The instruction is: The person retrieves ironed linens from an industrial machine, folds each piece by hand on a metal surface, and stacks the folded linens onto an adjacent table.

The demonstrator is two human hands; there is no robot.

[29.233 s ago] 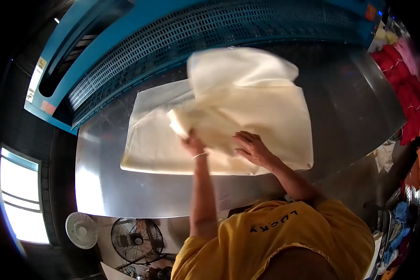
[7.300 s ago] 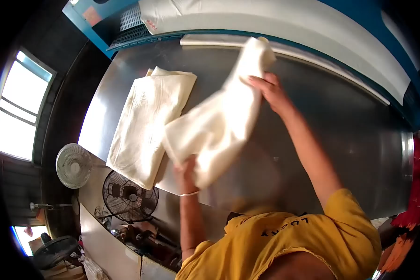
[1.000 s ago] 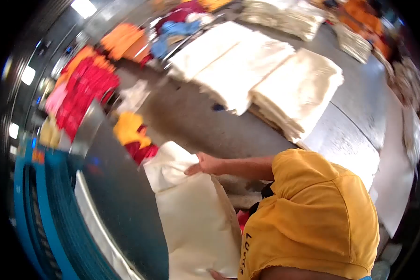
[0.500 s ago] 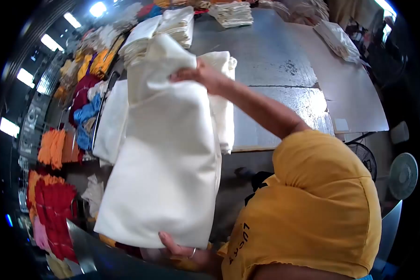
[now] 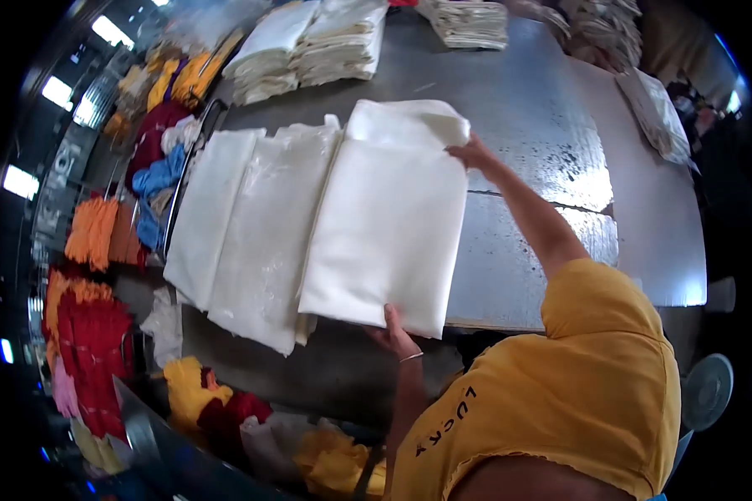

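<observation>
A folded white cloth (image 5: 384, 234) lies at the near edge of the metal-topped table, its far end turned over in a soft fold. My left hand (image 5: 397, 336) grips its near edge, thumb on top and fingers underneath; a thin bangle is on the wrist. At the far right corner, my right hand (image 5: 475, 154) pinches the folded end, its fingertips partly hidden by the cloth. Just left of this cloth is a shiny, wrinkled white piece (image 5: 267, 225) that looks wrapped in clear plastic. Another flat white cloth (image 5: 213, 213) lies farther left.
Stacks of folded white cloth (image 5: 338, 46) stand at the back, with another stack (image 5: 464, 23) farther right. A plastic-wrapped bundle (image 5: 656, 117) sits at the right. Red cloth (image 5: 94, 363) and orange cloth (image 5: 92, 234) hang at left. Coloured cloth (image 5: 196, 392) is heaped below the table.
The cloth, held up in front of me before, is now lowered onto the table to the right of the other white pieces. My right hand has shifted to its right corner.
</observation>
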